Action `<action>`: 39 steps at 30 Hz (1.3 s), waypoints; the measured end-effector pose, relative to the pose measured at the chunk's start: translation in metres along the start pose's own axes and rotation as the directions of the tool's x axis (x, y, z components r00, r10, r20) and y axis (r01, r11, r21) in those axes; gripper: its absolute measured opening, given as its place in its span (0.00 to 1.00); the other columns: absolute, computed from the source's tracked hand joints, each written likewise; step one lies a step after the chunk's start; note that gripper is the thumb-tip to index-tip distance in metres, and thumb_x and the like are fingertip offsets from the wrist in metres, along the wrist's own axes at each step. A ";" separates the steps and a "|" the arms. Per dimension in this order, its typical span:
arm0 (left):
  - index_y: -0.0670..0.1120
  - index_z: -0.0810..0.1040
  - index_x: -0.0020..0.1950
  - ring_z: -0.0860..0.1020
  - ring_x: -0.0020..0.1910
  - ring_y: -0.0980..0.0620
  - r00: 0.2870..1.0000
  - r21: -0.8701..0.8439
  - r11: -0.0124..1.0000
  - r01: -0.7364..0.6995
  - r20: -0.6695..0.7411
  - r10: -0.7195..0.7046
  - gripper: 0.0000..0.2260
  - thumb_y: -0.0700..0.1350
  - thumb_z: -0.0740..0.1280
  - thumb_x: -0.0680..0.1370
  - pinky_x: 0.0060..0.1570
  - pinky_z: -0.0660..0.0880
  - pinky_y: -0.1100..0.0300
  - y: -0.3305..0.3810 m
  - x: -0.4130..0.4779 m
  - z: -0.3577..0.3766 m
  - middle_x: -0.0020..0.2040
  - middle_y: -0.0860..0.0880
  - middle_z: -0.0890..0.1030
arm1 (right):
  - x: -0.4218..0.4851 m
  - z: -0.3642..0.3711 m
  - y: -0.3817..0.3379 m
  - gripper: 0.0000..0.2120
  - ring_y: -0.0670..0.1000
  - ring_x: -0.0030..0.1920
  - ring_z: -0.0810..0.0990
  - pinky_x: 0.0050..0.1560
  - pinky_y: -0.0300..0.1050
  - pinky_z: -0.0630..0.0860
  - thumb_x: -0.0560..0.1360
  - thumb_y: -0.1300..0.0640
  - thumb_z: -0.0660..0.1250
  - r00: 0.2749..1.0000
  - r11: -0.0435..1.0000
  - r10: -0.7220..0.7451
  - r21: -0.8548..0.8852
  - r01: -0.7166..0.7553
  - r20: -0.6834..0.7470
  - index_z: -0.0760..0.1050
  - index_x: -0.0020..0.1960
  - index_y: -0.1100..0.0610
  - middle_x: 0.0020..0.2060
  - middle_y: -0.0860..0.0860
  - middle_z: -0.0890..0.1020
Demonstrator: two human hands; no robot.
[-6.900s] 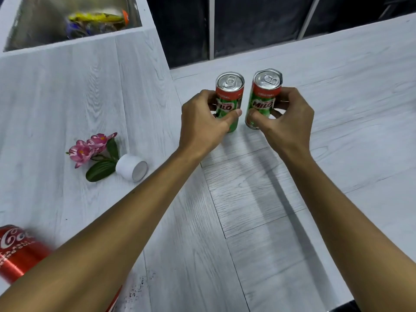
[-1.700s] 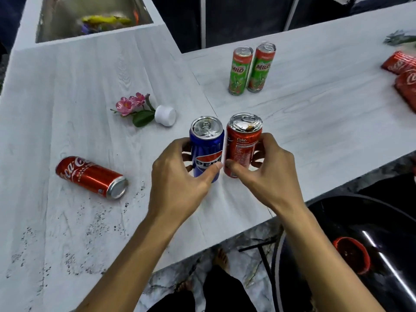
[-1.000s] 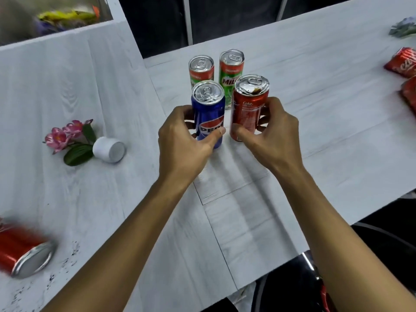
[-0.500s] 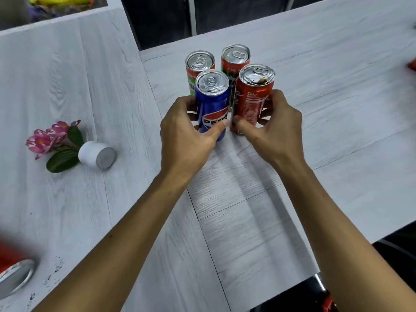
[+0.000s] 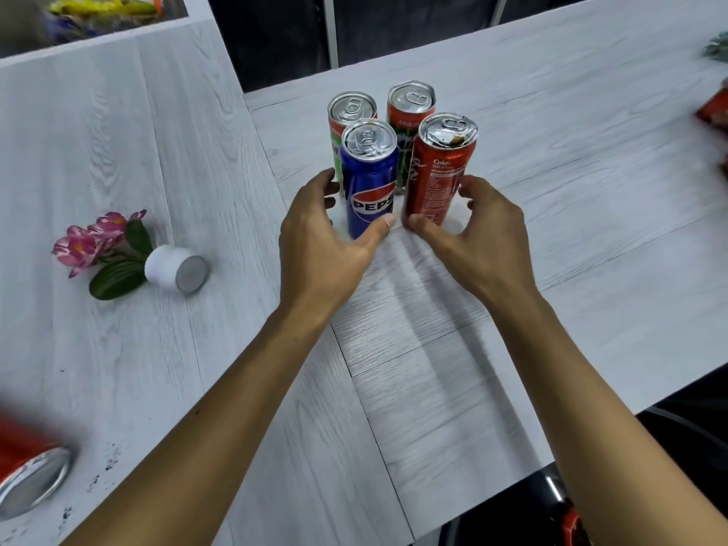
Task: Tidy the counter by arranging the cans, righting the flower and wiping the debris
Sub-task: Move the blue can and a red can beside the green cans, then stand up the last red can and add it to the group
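Observation:
Four cans stand upright in a tight cluster on the white wood-grain counter (image 5: 433,388). Two green Milo cans (image 5: 351,112) (image 5: 411,104) are at the back. In front of them stand a blue Pepsi can (image 5: 368,171) and a red Coke can (image 5: 437,175). My left hand (image 5: 327,246) curls round the Pepsi can's lower part, thumb on its front. My right hand (image 5: 480,238) curls round the Coke can's base, thumb on its front. A pink flower in a white pot (image 5: 173,267) lies tipped over at the left. Dark debris specks (image 5: 106,463) dot the counter at the lower left.
A red Coca-Cola can (image 5: 27,470) lies on its side at the lower left edge, blurred. Red cans or packets (image 5: 715,112) show at the far right edge. A sink (image 5: 98,13) with coloured items sits at the top left. The counter's front edge drops off at the lower right.
The Pepsi and Coke cans were carried forward and now stand right in front of the two Milo cans. My fingers have loosened slightly around them since half a second ago.

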State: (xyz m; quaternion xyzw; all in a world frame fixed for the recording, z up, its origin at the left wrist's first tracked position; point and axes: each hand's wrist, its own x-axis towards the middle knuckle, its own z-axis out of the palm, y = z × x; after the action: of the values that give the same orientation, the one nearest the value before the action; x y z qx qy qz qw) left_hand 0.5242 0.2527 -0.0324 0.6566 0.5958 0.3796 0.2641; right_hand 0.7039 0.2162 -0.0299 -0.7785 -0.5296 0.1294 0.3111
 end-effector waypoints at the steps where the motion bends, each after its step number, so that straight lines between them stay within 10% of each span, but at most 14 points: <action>1: 0.51 0.69 0.77 0.77 0.67 0.52 1.000 0.024 1.000 0.012 0.015 -0.012 0.38 0.65 0.76 0.71 0.61 0.80 0.53 -0.003 -0.004 -0.003 0.72 0.52 0.77 | -0.006 -0.001 0.000 0.40 0.54 0.68 0.76 0.64 0.53 0.76 0.73 0.32 0.71 0.999 0.999 0.031 -0.037 -0.030 0.013 0.69 0.76 0.56 0.70 0.54 0.77; 16: 0.60 0.66 0.77 0.64 0.77 0.54 0.902 0.250 0.950 -0.185 0.428 0.063 0.30 0.71 0.60 0.78 0.75 0.64 0.51 -0.057 -0.076 -0.127 0.78 0.58 0.67 | -0.132 0.009 -0.064 0.37 0.50 0.79 0.61 0.75 0.51 0.64 0.77 0.31 0.60 0.972 0.987 -0.078 -0.121 0.106 0.221 0.65 0.79 0.51 0.79 0.48 0.65; 39: 0.52 0.72 0.74 0.70 0.71 0.52 0.989 0.349 0.933 -0.085 0.142 0.037 0.27 0.62 0.64 0.77 0.71 0.68 0.49 -0.156 -0.173 -0.365 0.73 0.54 0.74 | -0.264 0.106 -0.252 0.34 0.47 0.77 0.64 0.68 0.38 0.62 0.79 0.34 0.62 0.814 0.873 -0.462 0.019 0.488 0.352 0.65 0.79 0.50 0.79 0.47 0.66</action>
State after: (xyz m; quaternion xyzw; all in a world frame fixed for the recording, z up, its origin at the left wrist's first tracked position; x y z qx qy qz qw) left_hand 0.1363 0.0678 0.0203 0.7354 0.6148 0.2296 0.1689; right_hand 0.3531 0.0763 0.0108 -0.5972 -0.7574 0.1631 0.2075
